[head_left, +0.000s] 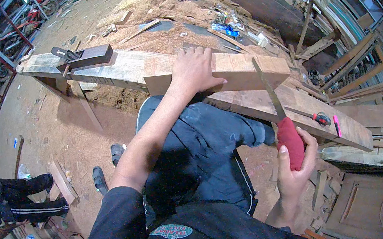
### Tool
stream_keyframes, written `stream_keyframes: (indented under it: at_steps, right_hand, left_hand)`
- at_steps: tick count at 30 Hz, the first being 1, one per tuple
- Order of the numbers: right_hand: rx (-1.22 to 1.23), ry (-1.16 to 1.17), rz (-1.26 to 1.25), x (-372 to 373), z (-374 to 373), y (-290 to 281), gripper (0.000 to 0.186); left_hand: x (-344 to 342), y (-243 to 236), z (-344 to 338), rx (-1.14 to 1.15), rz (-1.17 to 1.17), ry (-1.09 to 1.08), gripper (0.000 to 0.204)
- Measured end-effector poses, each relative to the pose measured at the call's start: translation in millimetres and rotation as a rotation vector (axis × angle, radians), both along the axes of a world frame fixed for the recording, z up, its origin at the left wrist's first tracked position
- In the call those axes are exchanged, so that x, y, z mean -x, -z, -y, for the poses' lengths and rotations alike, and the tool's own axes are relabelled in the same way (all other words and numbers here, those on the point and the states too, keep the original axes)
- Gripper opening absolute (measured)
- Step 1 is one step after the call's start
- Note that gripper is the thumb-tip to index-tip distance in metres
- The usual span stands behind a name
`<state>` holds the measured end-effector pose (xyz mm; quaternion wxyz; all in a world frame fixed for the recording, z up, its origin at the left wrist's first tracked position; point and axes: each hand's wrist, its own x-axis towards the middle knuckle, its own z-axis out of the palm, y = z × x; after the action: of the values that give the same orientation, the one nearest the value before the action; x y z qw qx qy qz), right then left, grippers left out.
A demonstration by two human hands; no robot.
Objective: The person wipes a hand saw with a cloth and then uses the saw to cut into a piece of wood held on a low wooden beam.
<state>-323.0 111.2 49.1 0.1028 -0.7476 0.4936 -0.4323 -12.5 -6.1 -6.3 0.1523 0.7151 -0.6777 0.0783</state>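
Nearest the body, the right hand [289, 179] is closed around the red handle [291, 143] of a saw, below and to the right of the timber block. The saw's blade [271, 91] points away and slightly left, steeply across the block's length; its tip overlaps the block near the right end, though whether it touches is unclear.

Farther out, the wooden block [248, 69] lies on the worktop [241, 102], its long axis running left to right, dipping a little toward the right in view. The left hand [194, 69] is the nearer one to it: laid over the block left of the blade, fingers over the top, thumb stretched rightward.

Beyond, toward the worktop's far left end, sits a dark hand plane [90, 57]; wood shavings [144, 3] cover the ground behind.
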Motion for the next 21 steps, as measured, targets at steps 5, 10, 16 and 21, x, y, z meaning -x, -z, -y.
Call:
stream_keyframes:
  at_steps: [5, 10, 16, 21]
  right_hand:
    - [-0.060, -0.013, 0.037, -3, -1, 5, 0.042]
    - [-0.139, -0.028, 0.108, -9, -3, 6, 0.043]
    - [-0.105, -0.111, -0.020, -15, -1, -2, 0.052]
    - [-0.098, -0.168, -0.089, -22, 0, -3, 0.049]
  left_hand:
    - [2, -2, 0, -0.012, 0.015, -0.013, 0.090]
    - [0, 0, 0, 0.000, 0.019, 0.000, 0.090]
    - [2, -2, 0, -0.020, 0.032, -0.009, 0.092]
    - [-1, 2, -3, 0.046, 0.050, -0.012, 0.085]
